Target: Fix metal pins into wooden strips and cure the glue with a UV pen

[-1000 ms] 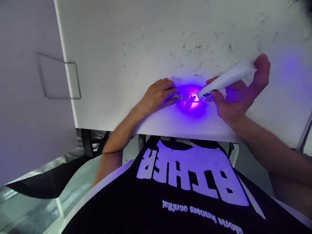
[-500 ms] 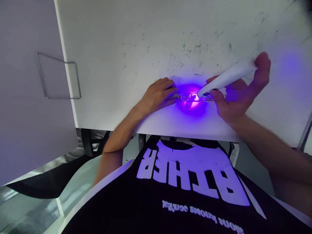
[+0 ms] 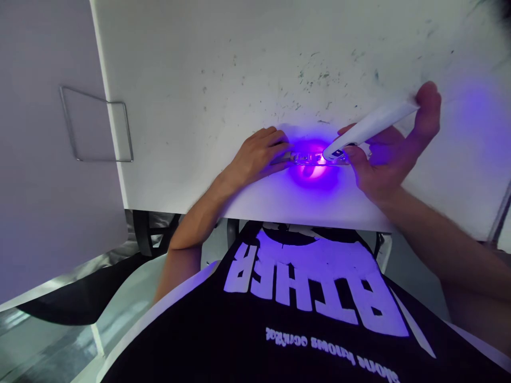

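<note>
A slim white handheld UV lamp [image 3: 373,127] slants down to the left in my right hand [image 3: 385,170]. The thumb lies near its lower end, and a fingertip meets its upper end. Violet light from it falls on a narrow, clear strip [image 3: 305,158] lying on the white table [image 3: 191,48]. Small details on the strip are lost in the glare. My left hand [image 3: 259,154] rests on the table, its closed fingers gripping the strip's left end. The lamp's lower tip covers part of the strip's right half.
A bent metal wire frame [image 3: 130,133] straddles the table's left edge, beside a lilac-grey surface [image 3: 43,202]. Dark specks and scratches mark the table beyond my hands. My black shirt with pale lettering [image 3: 295,287] is close to the front edge, with chair parts [image 3: 143,231] below.
My right hand and the lamp's upper end have shifted very slightly left and away from me. My left hand and the strip stay where they were.
</note>
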The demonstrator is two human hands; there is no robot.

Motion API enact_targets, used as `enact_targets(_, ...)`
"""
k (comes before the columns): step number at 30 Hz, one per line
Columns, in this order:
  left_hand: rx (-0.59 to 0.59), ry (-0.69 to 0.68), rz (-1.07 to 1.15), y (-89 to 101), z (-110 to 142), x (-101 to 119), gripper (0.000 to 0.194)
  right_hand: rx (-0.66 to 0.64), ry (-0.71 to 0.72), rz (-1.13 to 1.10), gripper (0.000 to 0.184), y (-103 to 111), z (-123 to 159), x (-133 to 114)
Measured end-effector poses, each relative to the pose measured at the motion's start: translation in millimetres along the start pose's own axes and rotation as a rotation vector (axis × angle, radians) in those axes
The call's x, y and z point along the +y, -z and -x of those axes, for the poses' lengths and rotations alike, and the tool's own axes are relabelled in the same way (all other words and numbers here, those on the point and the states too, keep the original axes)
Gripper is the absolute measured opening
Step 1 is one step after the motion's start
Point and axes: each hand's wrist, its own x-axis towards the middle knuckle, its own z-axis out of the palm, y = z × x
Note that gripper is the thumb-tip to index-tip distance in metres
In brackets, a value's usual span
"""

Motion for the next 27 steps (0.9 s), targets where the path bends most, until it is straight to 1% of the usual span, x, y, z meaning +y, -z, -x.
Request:
enact_targets(2,-0.007,0.005,0.0,-0.2,0,0,0.033,-0.016,0.009,-0.002,0.098,0,0,1)
enact_targets(6,-0.02,0.017,0.007,0.0,0,1,0.033,-0.082,-0.028,0.0,0.111,3,4,5)
enact_targets(9,-0.017,0.018,0.007,0.2,0,1,0.033,-0.044,-0.035,0.011,0.106,3,4,4)
enact_targets(11,-0.015,0.015,0.005,0.2,0,0,0.033,-0.011,-0.013,-0.012,0.101,2,3,2)
enact_targets(13,-0.017,0.014,0.001,0.3,0,0,0.034,0.007,0.001,-0.04,0.101,1,4,3)
enact_targets(15,-0.018,0.011,-0.003,0.6,1,0,0.033,0.013,-0.02,-0.031,0.108,1,7,7)
enact_targets(18,-0.012,0.005,-0.01,1.3,0,1,0.033,0.032,-0.096,0.031,0.122,3,12,12)
enact_targets(20,-0.009,0.003,-0.014,1.6,0,1,0.033,0.043,-0.079,0.037,0.119,4,12,12)
enact_targets(23,-0.002,0.002,-0.015,1.3,0,1,0.033,0.025,0.021,-0.001,0.108,2,7,8)
enact_targets(27,-0.016,0.016,-0.001,0.0,1,0,0.033,0.015,0.038,0.004,0.105,-2,-2,3)
